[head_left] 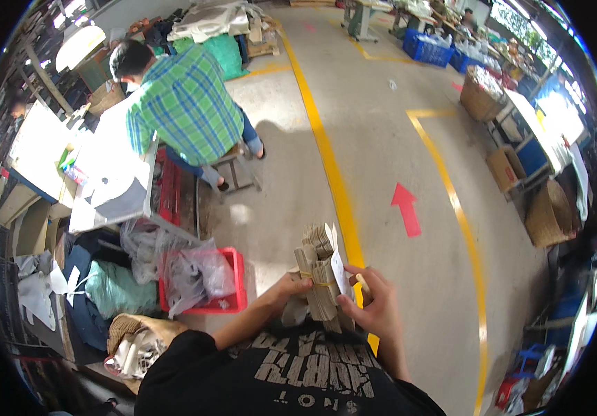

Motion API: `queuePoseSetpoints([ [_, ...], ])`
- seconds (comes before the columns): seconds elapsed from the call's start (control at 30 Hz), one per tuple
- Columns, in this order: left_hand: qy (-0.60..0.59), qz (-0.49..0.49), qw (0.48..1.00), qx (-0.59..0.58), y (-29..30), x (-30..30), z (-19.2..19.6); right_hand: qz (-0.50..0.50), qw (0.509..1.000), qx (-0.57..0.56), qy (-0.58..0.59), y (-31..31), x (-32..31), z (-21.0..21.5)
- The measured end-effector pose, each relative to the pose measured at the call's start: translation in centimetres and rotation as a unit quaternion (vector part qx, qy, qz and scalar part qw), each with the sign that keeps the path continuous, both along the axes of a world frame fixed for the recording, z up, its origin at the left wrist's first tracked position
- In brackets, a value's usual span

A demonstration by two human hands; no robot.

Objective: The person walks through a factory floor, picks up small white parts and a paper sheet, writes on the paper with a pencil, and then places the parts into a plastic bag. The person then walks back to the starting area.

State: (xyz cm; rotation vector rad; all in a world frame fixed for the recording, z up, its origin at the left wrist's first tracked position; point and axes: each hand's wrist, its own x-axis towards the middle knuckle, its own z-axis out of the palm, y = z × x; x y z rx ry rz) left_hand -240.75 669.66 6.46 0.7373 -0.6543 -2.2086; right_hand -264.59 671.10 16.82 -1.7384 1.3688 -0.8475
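Observation:
My left hand [290, 288] is closed round a thick bundle of beige cut pieces [321, 295], held upright in front of my chest. A thin yellow band runs across the bundle's middle. Against its right side stands a white paper slip [339, 269] with faint marks on it. My right hand [376, 302] is closed beside the slip, its thumb at the slip's lower edge. Out of its curled fingers sticks a short pale stick [363, 283]; whether it is a pen cannot be made out.
A person in a green checked shirt [191, 100] sits on a stool at a white table [115, 201], left. Nearer are a red crate [239, 281] with plastic bags and a wicker basket [163, 326] of scraps. Yellow lines [323, 142] and a red arrow [405, 208] mark the floor.

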Motion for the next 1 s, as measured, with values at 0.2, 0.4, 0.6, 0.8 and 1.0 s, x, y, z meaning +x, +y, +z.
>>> queuePoseSetpoints([
  [0.2,-0.026,0.119,0.993,0.006,-14.2,-2.1,4.0,0.093,0.995,-0.029,-0.027,-19.6,-0.2,1.5],
  [0.4,0.056,0.226,0.972,0.017,-29.7,0.2,0.6,0.135,0.99,-0.029,-0.006,-38.8,3.2,-0.6],
  [0.6,0.07,0.24,0.968,-0.03,-49.5,4.1,0.1,0.065,0.995,-0.032,0.068,-58.8,7.9,-1.9],
  [0.8,0.111,0.191,0.963,-0.153,-71.5,8.7,-2.5,0.031,0.999,-0.016,0.033,-77.0,10.8,-1.0],
  [1.0,0.101,0.179,0.976,-0.067,-91.8,9.4,-0.2,0.037,0.999,0.012,0.024,-97.2,11.1,-2.0],
])
